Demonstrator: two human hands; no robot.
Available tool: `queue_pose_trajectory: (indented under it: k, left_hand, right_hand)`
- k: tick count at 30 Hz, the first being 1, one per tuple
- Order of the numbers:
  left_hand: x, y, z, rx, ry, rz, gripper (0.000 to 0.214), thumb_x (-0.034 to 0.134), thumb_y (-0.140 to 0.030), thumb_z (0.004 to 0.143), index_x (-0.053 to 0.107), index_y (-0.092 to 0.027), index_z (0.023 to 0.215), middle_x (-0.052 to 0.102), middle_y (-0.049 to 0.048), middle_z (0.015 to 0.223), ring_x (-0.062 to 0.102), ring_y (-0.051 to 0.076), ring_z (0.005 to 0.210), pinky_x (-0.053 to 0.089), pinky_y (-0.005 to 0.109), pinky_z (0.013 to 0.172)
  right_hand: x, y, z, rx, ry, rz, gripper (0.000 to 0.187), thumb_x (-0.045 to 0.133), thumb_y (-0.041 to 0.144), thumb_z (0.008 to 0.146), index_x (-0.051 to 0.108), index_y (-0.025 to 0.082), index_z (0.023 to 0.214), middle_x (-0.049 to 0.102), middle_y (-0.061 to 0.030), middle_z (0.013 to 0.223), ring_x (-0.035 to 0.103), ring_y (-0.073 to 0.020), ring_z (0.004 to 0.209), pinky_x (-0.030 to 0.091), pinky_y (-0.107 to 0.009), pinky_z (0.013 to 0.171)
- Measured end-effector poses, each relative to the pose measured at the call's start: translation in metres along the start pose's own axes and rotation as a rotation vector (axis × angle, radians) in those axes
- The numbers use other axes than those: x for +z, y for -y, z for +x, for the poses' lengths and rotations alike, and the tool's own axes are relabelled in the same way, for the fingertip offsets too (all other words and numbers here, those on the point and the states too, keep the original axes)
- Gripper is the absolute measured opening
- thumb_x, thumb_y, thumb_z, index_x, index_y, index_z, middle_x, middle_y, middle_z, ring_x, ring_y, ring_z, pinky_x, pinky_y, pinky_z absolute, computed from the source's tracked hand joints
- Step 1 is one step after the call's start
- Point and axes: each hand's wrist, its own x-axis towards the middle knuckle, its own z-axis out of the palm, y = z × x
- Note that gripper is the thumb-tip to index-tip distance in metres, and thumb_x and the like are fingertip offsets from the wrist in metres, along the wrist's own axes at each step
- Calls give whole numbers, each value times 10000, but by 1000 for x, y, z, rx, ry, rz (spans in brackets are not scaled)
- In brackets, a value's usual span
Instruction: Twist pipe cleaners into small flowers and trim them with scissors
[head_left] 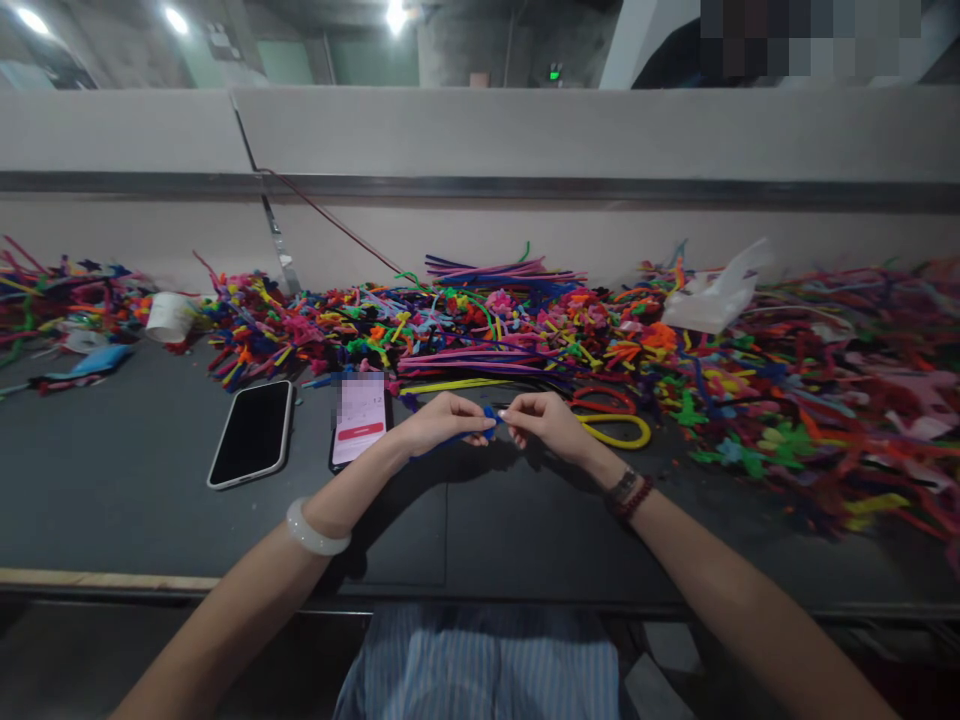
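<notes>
Between my two hands is a blue pipe cleaner point(490, 422), bent into a small shape at its middle. My left hand point(448, 422) pinches it from the left, and a blue length trails below the palm. Fingertips of my right hand point(541, 420) are closed on its right end. Just behind my right hand lie scissors with red and yellow handles point(634, 432), their blades mostly hidden. Long pink and purple pipe cleaners point(480, 362) lie beyond my hands, with a yellow one point(457, 385) nearer.
A phone with a dark screen point(253, 435) and one with a lit screen point(361, 425) lie left of my hands. Heaped pipe cleaner pieces point(300, 325) run along the back. A white cup point(169, 317) stands left, a clear plastic bag point(712, 300) right. A low partition point(480, 135) rises behind.
</notes>
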Motion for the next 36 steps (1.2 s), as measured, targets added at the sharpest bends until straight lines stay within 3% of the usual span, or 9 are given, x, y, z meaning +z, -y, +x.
queue_pose_trajectory:
  k: [4,9,12,18,25,29,33,36]
  left_hand:
    - [1,0,1,100,-24,198,285,581,-362,709,609,-83,657,596,29,593,545,92,556,425,206,570]
    - [3,1,0,466,-136,807,230,472,-273,805,624,-111,744,618,46,672,551,111,629,407,207,608]
    - [3,2,-2,617,-95,1070,238,396,-207,844,616,-117,857,626,73,799,562,128,736,412,217,677]
    - [5,0,-5,606,-18,1291,277,336,-194,864,596,-113,913,618,87,866,568,148,816,419,234,730]
    - [7,4,0,498,-42,1271,265,354,-172,843,614,-131,877,616,69,806,570,132,732,406,217,663]
    - [7,9,2,462,-112,1107,213,424,-145,787,636,-131,791,636,60,745,562,131,680,382,211,621]
    - [5,8,1,348,-114,903,204,462,-182,760,621,-124,644,603,26,561,522,99,526,348,191,515]
    - [2,7,2,233,-105,692,229,478,-252,758,604,-112,629,595,24,536,544,105,511,371,185,500]
  right_hand:
    - [-2,0,0,103,60,108,308,631,403,667,571,115,575,565,3,493,505,-65,417,422,-180,412]
    - [-5,-2,2,295,132,199,306,593,381,717,616,89,629,602,-38,566,539,-67,460,426,-153,410]
    - [-9,-6,4,372,168,222,205,623,286,695,620,89,637,606,-39,581,546,-61,477,429,-132,417]
    - [-12,-8,5,423,197,213,113,623,210,654,610,98,641,598,-23,591,538,-52,483,440,-130,448]
    - [-4,-10,4,143,161,-45,135,583,256,669,589,122,672,562,9,548,523,-81,483,450,-211,504]
    - [-1,-12,3,-49,122,-284,127,518,230,715,596,133,692,563,2,575,510,-93,502,429,-228,525]
    - [0,-8,0,-219,72,-560,145,481,177,738,620,147,712,593,-18,622,509,-110,559,396,-224,538]
    - [2,-4,-3,-382,66,-778,171,460,170,771,629,153,752,610,-50,691,516,-136,627,391,-251,594]
